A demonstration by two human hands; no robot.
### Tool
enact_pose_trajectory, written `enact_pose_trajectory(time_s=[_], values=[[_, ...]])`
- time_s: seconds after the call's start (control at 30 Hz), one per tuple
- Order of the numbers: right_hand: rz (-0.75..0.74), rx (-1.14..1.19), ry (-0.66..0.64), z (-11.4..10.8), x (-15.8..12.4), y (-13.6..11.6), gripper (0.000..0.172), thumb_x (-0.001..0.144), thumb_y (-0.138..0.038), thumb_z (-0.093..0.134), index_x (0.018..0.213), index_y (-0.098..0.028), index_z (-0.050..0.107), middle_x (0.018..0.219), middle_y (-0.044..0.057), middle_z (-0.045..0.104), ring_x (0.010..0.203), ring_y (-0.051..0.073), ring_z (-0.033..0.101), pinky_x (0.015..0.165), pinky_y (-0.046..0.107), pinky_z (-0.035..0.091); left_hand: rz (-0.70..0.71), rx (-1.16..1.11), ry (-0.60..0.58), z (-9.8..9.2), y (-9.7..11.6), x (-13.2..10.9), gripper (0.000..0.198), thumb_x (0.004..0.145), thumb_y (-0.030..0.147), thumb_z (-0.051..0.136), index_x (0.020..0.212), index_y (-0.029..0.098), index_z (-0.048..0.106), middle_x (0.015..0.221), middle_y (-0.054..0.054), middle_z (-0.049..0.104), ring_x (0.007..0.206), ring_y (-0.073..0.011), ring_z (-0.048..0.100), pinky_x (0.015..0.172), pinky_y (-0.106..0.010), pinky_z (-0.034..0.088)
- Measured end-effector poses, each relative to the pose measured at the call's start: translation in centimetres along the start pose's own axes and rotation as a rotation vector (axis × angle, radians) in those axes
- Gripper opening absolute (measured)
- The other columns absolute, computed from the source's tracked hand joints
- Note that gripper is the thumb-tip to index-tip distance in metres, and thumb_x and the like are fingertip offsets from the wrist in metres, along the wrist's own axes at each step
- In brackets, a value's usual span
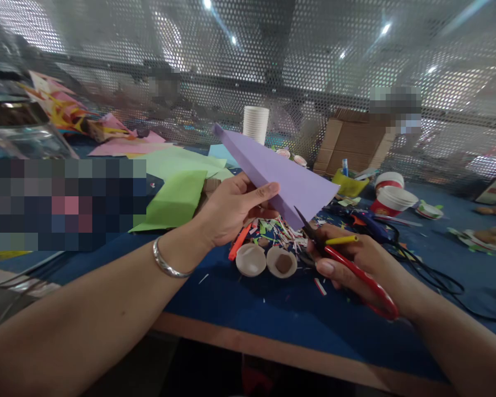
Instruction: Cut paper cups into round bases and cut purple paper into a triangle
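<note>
Pinched in my left hand [242,204] is a sheet of purple paper [291,184], folded and tilted above the table. My right hand [355,259] is closed around a pair of red-handled scissors [361,278]. Their dark blades [306,223] point up at the paper's lower edge; whether they touch it I cannot tell. A short yellow stick [342,240] lies across the scissors by my right fingers. Below the paper sit two small pale cups [251,260], the right one with a brown piece [283,263] inside. Paper scraps [279,231] are scattered behind them.
Green paper [173,201] lies left of my left hand. Stacked white cups [255,124] stand at the back, beside a cardboard piece [351,143]. To the right are a yellow container [350,183], red-and-white cups [392,199] and a black cable [430,270]. A clear jar [20,135] stands far left.
</note>
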State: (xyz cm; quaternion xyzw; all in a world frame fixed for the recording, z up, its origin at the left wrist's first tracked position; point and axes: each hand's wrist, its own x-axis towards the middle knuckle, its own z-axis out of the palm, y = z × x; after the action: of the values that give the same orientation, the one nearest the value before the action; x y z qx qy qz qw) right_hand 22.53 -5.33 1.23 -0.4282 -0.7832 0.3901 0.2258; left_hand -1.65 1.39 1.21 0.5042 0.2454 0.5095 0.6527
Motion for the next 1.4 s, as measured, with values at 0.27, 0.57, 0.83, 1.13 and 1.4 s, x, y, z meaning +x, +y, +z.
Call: enact_pose_trajectory(time_s=[0.27,0.57,0.83,1.13,1.4], values=[[0.140,0.005,0.048,0.5,-0.2,-0.2,0.042,0.090,-0.062,0.063,0.091,-0.020,0.058,0.060,-0.006,0.054,0.041,0.009,0.049,0.041,0.021,0.038,-0.001,0.003,-0.041,0.0,0.0,0.0,0.020,0.081,0.017,0.082,0.097,0.015,0.069,0.091,-0.001,0.075,0.080,-0.0130,0.070,0.068,-0.023,0.060],[0.240,0.004,0.148,1.2,-0.4,-1.1,0.042,0.086,-0.064,0.066,0.080,-0.023,0.057,0.042,-0.008,0.047,0.036,0.011,0.042,0.039,0.023,0.035,-0.035,0.086,-0.059,0.1,0.2,-0.4,0.042,0.081,0.016,0.081,0.118,0.020,0.063,0.094,-0.002,0.073,0.081,-0.0172,0.071,0.070,-0.030,0.060],[0.200,0.021,0.224,1.6,-0.3,-1.2,0.042,0.086,-0.063,0.067,0.073,-0.025,0.054,0.039,-0.008,0.044,0.036,0.012,0.043,0.040,0.025,0.036,-0.042,0.031,-0.032,0.3,0.0,-0.5,0.042,0.077,0.014,0.083,0.113,0.019,0.062,0.089,-0.001,0.073,0.074,-0.0150,0.070,0.073,-0.031,0.059],[0.030,-0.108,0.267,1.3,0.0,-1.1,0.050,0.091,-0.057,0.066,0.056,-0.024,0.053,0.047,-0.004,0.045,0.052,0.016,0.053,0.055,0.029,0.042,-0.057,-0.015,-0.017,0.6,-0.2,-0.6,0.042,0.078,0.012,0.082,0.113,0.019,0.061,0.090,-0.001,0.073,0.077,-0.0157,0.071,0.071,-0.030,0.060],[0.129,-0.059,0.207,0.9,-0.2,-1.3,0.029,0.089,-0.051,0.072,0.087,-0.023,0.063,0.054,-0.007,0.052,0.039,0.010,0.043,0.042,0.025,0.037,-0.070,-0.016,-0.010,0.6,-0.4,-0.5,0.043,0.077,0.012,0.082,0.114,0.019,0.061,0.091,-0.002,0.073,0.079,-0.0163,0.071,0.072,-0.030,0.060]])
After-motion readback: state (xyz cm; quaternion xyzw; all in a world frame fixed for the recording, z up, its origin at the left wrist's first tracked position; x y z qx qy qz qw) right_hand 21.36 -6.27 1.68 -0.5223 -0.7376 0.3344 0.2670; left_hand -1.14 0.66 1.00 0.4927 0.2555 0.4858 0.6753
